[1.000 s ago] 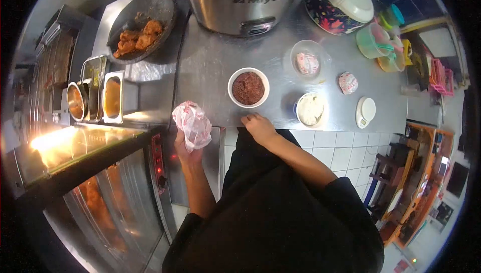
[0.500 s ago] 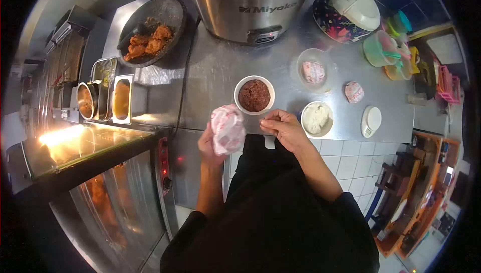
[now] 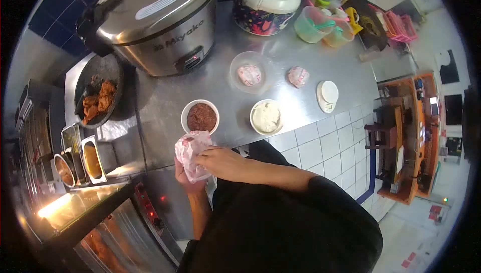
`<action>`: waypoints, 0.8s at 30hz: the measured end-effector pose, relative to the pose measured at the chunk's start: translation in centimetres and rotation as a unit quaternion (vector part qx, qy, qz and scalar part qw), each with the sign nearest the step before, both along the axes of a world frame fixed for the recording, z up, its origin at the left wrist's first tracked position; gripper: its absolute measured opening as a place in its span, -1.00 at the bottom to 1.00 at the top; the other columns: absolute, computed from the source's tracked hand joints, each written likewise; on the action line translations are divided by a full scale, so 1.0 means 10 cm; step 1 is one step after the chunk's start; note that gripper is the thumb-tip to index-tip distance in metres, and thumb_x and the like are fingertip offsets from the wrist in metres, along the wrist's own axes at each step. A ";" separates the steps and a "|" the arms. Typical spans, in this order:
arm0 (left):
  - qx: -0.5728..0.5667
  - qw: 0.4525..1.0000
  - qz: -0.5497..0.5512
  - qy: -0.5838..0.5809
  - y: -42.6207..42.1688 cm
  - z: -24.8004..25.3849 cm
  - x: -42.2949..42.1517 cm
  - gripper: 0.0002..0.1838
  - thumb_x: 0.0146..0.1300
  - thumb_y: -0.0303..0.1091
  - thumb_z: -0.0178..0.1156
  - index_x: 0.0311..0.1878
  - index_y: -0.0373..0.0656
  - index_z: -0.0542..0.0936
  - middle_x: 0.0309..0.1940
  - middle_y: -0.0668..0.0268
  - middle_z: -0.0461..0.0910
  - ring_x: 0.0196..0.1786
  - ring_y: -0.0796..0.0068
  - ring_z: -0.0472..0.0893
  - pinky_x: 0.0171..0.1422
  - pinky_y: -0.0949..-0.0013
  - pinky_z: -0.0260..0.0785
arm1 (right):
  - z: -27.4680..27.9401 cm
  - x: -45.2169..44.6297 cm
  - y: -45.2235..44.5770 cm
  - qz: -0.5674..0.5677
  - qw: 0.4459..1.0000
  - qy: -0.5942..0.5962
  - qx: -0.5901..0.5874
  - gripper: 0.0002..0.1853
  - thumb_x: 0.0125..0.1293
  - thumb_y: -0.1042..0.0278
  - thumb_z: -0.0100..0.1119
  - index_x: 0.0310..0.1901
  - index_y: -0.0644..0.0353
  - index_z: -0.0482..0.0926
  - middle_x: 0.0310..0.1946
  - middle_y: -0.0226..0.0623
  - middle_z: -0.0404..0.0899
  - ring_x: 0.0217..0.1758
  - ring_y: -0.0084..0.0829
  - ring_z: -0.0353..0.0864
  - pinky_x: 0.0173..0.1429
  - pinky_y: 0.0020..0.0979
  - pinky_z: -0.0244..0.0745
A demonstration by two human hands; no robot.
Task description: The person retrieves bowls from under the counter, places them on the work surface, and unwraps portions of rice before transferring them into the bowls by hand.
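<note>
My left hand (image 3: 188, 183) is closed round a red-and-white printed food wrapping paper (image 3: 188, 145), gripping it from below near the counter's front edge. Across my body reaches my right hand (image 3: 223, 164), its fingers bent onto the paper and partly hidden by its folds. What lies inside the paper, if anything, cannot be seen. Just beyond it stands a white bowl (image 3: 215, 127) of dark reddish-brown food (image 3: 202, 117). To the right is another white bowl (image 3: 253, 125) holding white rice (image 3: 266, 117).
One wrapped packet (image 3: 249, 75) sits in a clear bowl (image 3: 237, 83); another packet (image 3: 297, 76) lies beside a white scale (image 3: 328, 93). Behind stand a large steel cooker (image 3: 165, 42) and a floral rice cooker (image 3: 264, 17). At left are a stone mortar (image 3: 80, 81) with fried chicken and a lit display warmer (image 3: 125, 218).
My right hand has moved from beside the brown-food bowl onto the wrapping paper in my left hand. The view has turned, so the counter items appear shifted left.
</note>
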State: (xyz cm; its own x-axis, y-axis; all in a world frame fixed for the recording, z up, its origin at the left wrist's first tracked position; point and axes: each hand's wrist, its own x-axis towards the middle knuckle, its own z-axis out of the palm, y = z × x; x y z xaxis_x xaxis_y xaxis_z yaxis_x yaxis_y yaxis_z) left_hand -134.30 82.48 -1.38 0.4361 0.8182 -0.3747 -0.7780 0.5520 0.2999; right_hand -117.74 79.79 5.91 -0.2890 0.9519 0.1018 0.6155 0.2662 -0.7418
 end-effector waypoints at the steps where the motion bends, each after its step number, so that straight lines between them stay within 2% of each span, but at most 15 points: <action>1: 0.002 1.000 0.007 -0.001 0.02 0.07 0.03 -0.40 0.52 0.01 -0.26 0.39 -0.27 0.32 0.30 0.04 0.44 0.32 0.03 0.46 0.41 -0.04 0.30 | 0.06 0.05 -0.02 -0.002 0.999 0.054 0.007 -0.79 0.23 0.42 0.21 -0.10 0.15 0.56 -0.10 -0.25 0.62 0.03 -0.21 0.60 0.04 -0.25 0.55; 4: 0.031 0.999 -0.009 0.015 0.08 0.25 0.12 -0.43 0.51 -0.04 -0.22 0.37 -0.28 0.34 0.27 0.02 0.46 0.26 0.02 0.51 0.35 -0.07 0.37 | -0.05 0.31 -0.14 -0.269 0.941 0.197 0.055 -0.78 0.34 0.27 0.20 -0.05 0.14 0.55 -0.01 -0.26 0.59 0.09 -0.30 0.57 0.07 -0.25 0.52; 6: 0.063 0.994 0.010 0.088 0.10 0.12 0.14 -0.50 0.47 -0.12 -0.12 0.25 -0.31 0.45 0.16 0.04 0.55 0.15 0.08 0.59 0.26 0.02 0.47 | -0.33 0.44 -0.07 -0.406 0.809 0.419 -0.065 -0.64 0.43 -0.01 0.11 -0.01 0.12 0.53 0.08 -0.27 0.54 0.15 -0.34 0.51 0.12 -0.18 0.47; 7: 0.054 0.992 0.015 0.117 0.12 0.04 0.17 -0.53 0.45 -0.15 -0.09 0.19 -0.32 0.50 0.11 0.06 0.58 0.11 0.12 0.62 0.24 0.09 0.49 | -0.30 0.50 -0.09 -0.394 0.671 0.592 -0.209 -0.56 0.44 -0.11 0.06 0.05 0.13 0.51 0.03 -0.25 0.56 0.11 -0.32 0.55 0.15 -0.21 0.46; 8: 0.034 0.996 -0.002 0.088 0.14 0.10 0.24 -0.55 0.43 -0.17 -0.06 0.16 -0.33 0.52 0.08 0.07 0.60 0.09 0.16 0.63 0.24 0.12 0.49 | -0.26 0.54 -0.10 -0.359 0.487 0.721 -0.339 -0.47 0.45 -0.20 0.00 0.10 0.14 0.49 -0.02 -0.23 0.59 0.07 -0.29 0.58 0.18 -0.25 0.45; 9: 0.024 0.997 -0.038 0.064 0.15 0.05 0.25 -0.56 0.41 -0.19 -0.05 0.15 -0.34 0.53 0.05 0.06 0.61 0.08 0.18 0.63 0.23 0.14 0.50 | -0.24 0.52 -0.10 -0.295 0.452 0.750 -0.383 -0.33 0.46 -0.35 -0.19 0.23 0.11 0.41 0.11 -0.19 0.54 0.19 -0.24 0.55 0.28 -0.19 0.43; 11: -0.052 0.990 -0.130 0.011 0.15 0.00 0.36 -0.63 0.32 -0.31 0.03 0.10 -0.31 0.55 0.00 0.06 0.63 0.02 0.24 0.66 0.16 0.17 0.53 | -0.38 0.43 -0.19 -0.220 0.414 0.810 -0.353 -0.31 0.46 -0.34 -0.21 0.33 0.10 0.32 0.20 -0.17 0.48 0.25 -0.21 0.51 0.34 -0.12 0.40; 12: -0.030 0.987 -0.148 0.051 0.14 0.03 0.40 -0.67 0.29 -0.35 0.05 0.05 -0.31 0.56 -0.02 0.07 0.64 -0.03 0.25 0.67 0.10 0.19 0.55 | -0.43 0.41 -0.25 -0.185 0.394 0.836 -0.334 -0.29 0.47 -0.34 -0.21 0.38 0.10 0.27 0.25 -0.16 0.45 0.29 -0.19 0.49 0.37 -0.09 0.38; 13: -0.007 0.982 -0.168 0.090 0.15 0.14 0.46 -0.70 0.25 -0.39 0.08 0.00 -0.30 0.57 -0.05 0.08 0.65 -0.07 0.26 0.68 0.04 0.20 0.57 | -0.40 0.45 -0.30 -0.189 0.405 0.836 -0.319 -0.31 0.49 -0.24 -0.15 0.43 0.12 0.21 0.29 -0.14 0.41 0.32 -0.17 0.48 0.39 -0.03 0.37; 14: 0.017 0.974 -0.187 0.128 0.16 0.20 0.50 -0.74 0.22 -0.42 0.10 -0.05 -0.29 0.58 -0.07 0.08 0.66 -0.12 0.27 0.70 -0.02 0.21 0.58 | -0.37 0.49 -0.34 -0.212 0.457 0.807 -0.308 -0.36 0.50 -0.16 -0.12 0.42 0.12 0.24 0.29 -0.13 0.43 0.32 -0.18 0.47 0.40 -0.05 0.37; 16: 0.059 0.946 -0.210 0.240 0.17 -0.11 0.47 -0.93 0.15 -0.54 0.14 -0.28 -0.21 0.52 -0.32 0.21 0.67 -0.34 0.35 0.67 -0.25 0.29 0.52 | -0.27 0.57 -0.44 -0.258 0.552 0.738 -0.291 -0.45 0.52 -0.01 -0.05 0.40 0.12 0.31 0.28 -0.10 0.45 0.34 -0.20 0.46 0.41 -0.08 0.37; 17: 0.114 0.916 -0.218 0.316 0.15 -0.06 0.52 -0.95 0.16 -0.55 0.13 -0.32 -0.20 0.50 -0.38 0.23 0.65 -0.39 0.36 0.64 -0.29 0.30 0.48 | -0.27 0.60 -0.52 -0.254 0.557 0.738 -0.286 -0.56 0.49 0.24 0.05 0.34 0.14 0.40 0.26 -0.12 0.47 0.33 -0.26 0.46 0.39 -0.17 0.43; 19: 0.247 0.833 -0.210 0.448 0.09 0.12 0.65 -0.94 0.17 -0.56 0.12 -0.36 -0.20 0.46 -0.49 0.26 0.60 -0.47 0.38 0.58 -0.34 0.31 0.43 | -0.23 0.58 -0.61 -0.281 0.598 0.696 -0.282 -0.54 0.45 0.34 0.12 0.34 0.15 0.39 0.27 -0.15 0.46 0.31 -0.32 0.48 0.33 -0.24 0.48; 21: 0.402 0.712 -0.181 0.547 -0.03 0.30 0.86 -0.93 0.19 -0.57 0.12 -0.37 -0.21 0.44 -0.57 0.28 0.53 -0.54 0.39 0.51 -0.38 0.31 0.39 | -0.29 0.54 -0.71 -0.312 0.639 0.653 -0.261 -0.57 0.39 0.43 0.20 0.28 0.18 0.48 0.29 -0.20 0.44 0.24 -0.43 0.52 0.23 -0.40 0.50; 24: 0.449 0.669 -0.166 0.568 -0.31 0.37 1.14 -0.96 0.20 -0.56 0.11 -0.28 -0.27 0.46 -0.50 0.17 0.54 -0.45 0.39 0.54 -0.28 0.30 0.42 | -0.30 0.50 -0.74 -0.384 0.747 0.517 -0.163 -0.64 0.40 0.40 0.20 0.21 0.21 0.55 0.30 -0.20 0.44 0.27 -0.46 0.49 0.26 -0.44 0.42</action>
